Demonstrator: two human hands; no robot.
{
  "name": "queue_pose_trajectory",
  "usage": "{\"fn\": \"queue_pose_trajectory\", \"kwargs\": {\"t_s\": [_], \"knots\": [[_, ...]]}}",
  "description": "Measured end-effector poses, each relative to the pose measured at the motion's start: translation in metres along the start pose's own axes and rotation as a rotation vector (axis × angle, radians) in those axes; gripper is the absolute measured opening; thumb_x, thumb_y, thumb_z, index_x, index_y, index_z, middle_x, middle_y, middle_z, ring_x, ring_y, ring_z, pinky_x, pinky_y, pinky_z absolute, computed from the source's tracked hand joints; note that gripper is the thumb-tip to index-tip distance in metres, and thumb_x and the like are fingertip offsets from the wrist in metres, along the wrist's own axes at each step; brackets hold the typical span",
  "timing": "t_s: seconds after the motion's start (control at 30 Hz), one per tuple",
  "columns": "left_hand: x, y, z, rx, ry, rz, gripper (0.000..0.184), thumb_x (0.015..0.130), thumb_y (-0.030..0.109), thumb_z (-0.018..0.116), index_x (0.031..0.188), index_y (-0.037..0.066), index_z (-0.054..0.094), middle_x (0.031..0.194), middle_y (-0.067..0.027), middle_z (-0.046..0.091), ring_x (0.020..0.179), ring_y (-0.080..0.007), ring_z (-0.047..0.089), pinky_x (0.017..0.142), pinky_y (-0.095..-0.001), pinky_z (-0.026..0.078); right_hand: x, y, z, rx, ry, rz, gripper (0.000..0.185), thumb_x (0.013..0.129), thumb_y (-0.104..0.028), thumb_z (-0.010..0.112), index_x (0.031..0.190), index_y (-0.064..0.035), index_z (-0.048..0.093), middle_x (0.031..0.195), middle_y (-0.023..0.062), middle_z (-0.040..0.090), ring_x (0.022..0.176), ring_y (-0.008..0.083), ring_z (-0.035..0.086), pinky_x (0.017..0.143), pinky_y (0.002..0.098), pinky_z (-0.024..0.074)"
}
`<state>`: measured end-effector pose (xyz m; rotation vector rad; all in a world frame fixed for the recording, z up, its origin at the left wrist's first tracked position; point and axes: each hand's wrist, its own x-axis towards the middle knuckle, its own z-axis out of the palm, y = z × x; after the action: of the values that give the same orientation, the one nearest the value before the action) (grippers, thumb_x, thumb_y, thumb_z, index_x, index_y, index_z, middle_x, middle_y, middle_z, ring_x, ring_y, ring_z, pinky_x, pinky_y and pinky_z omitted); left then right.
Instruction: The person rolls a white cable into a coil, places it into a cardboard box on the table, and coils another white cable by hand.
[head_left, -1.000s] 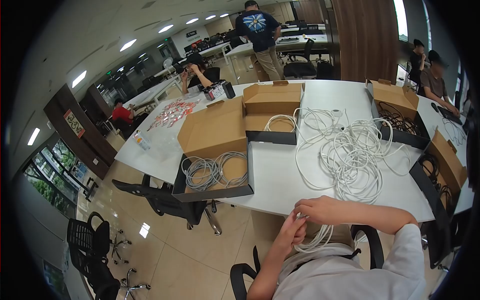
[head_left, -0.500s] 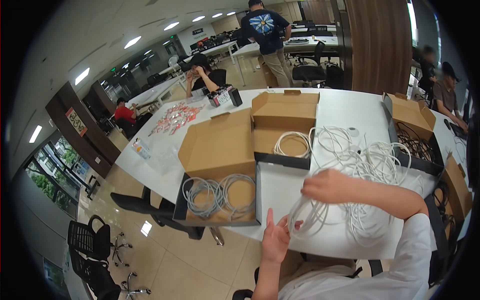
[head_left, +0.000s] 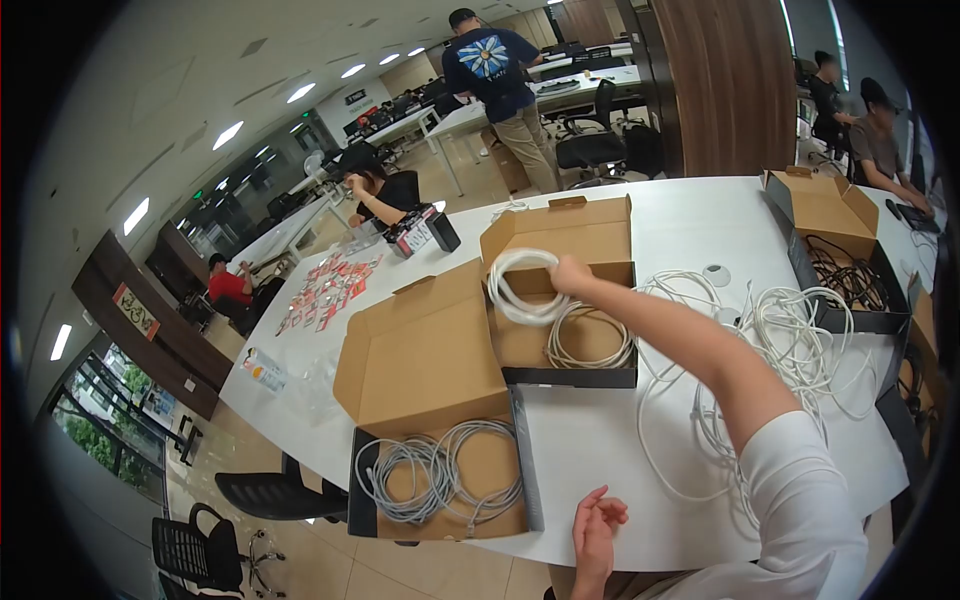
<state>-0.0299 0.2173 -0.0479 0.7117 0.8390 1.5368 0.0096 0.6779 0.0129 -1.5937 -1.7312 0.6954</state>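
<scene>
My right hand (head_left: 572, 278) grips a coiled white cable (head_left: 524, 287) and holds it over the middle cardboard box (head_left: 565, 226). Inside that box lies another white cable coil (head_left: 590, 345). Near the table's front edge, my left hand (head_left: 597, 522) is held with its fingers loosely curled and apart, nothing in it. The left box (head_left: 425, 325) has its lid up and contains grey cable coils (head_left: 405, 483). A loose tangle of white cables (head_left: 790, 335) spreads under and beside my right arm.
Boxes with black cables (head_left: 845, 280) stand at the right. Red-and-white packets (head_left: 330, 290), a clear plastic bag (head_left: 315, 390) and dark boxes (head_left: 425, 230) lie towards the far left of the white table (head_left: 690, 215). Office chairs (head_left: 205, 545) stand at left. Several people are around.
My right hand has carried the white coil away from my left hand, forward and left over the middle box. My left hand has let go of the cable. The view has shifted slightly.
</scene>
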Motion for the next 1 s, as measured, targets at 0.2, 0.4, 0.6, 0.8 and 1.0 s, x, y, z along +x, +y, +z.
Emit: {"fn": "queue_pose_trajectory", "kwargs": {"t_s": [0.2, 0.4, 0.6, 0.8, 1.0], "knots": [[-0.001, 0.005, -0.008, -0.128, -0.018, -0.100, 0.043, 0.096, 0.030, 0.043, 0.123, -0.004, 0.044, 0.084, -0.0113, 0.056, 0.075, -0.0162, 0.048, 0.072, -0.0293, 0.039, -0.015, -0.020, 0.038, -0.447, -0.016, -0.174, 0.022, 0.083, -0.008, 0.052, 0.101, 0.0039, 0.055, 0.091, 0.0239, 0.067, 0.088, 0.0369, 0.066, 0.075, 0.0445, 0.0540], [-0.001, 0.000, -0.018, -0.141, -0.065, -0.153, 0.039, 0.097, 0.025, 0.042, 0.124, -0.004, 0.044, 0.076, -0.0070, 0.052, 0.070, -0.0124, 0.044, 0.066, -0.0243, 0.034, -0.001, -0.027, 0.083, -0.251, -0.041, 0.045, 0.044, 0.081, -0.027, 0.067, 0.107, 0.0033, 0.050, 0.112, 0.0241, 0.059, 0.102, 0.0387, 0.062, 0.084, 0.0423, 0.0518], [-0.003, 0.004, -0.019, -0.141, -0.094, -0.188, 0.036, 0.096, 0.022, 0.044, 0.120, -0.004, 0.045, 0.071, -0.0073, 0.048, 0.068, -0.0143, 0.042, 0.068, -0.0282, 0.035, -0.009, -0.040, 0.070, -0.626, -0.108, -0.121, 0.074, 0.076, -0.057, 0.067, 0.125, -0.0048, 0.049, 0.124, 0.0172, 0.053, 0.117, 0.0327, 0.047, 0.092, 0.0538, 0.0369], [-0.003, 0.006, -0.017, -0.156, -0.144, -0.150, 0.034, 0.097, 0.019, 0.042, 0.122, -0.004, 0.046, 0.071, -0.0050, 0.048, 0.067, -0.0112, 0.041, 0.064, -0.0241, 0.032, -0.033, -0.061, 0.044, -0.596, 0.017, -0.338, 0.080, 0.080, -0.065, 0.055, 0.130, -0.0032, 0.045, 0.130, 0.0178, 0.048, 0.123, 0.0348, 0.042, 0.101, 0.0590, 0.0260], [0.000, 0.004, -0.014, -0.173, -0.148, -0.120, 0.033, 0.098, 0.018, 0.040, 0.122, -0.003, 0.048, 0.071, -0.0034, 0.048, 0.066, -0.0093, 0.041, 0.062, -0.0217, 0.031, -0.057, -0.029, 0.065, -0.650, -0.224, -0.187, 0.102, 0.081, -0.072, 0.041, 0.145, 0.0038, 0.017, 0.146, 0.0220, 0.026, 0.136, 0.0385, 0.024, 0.108, 0.0620, 0.0136]]}}
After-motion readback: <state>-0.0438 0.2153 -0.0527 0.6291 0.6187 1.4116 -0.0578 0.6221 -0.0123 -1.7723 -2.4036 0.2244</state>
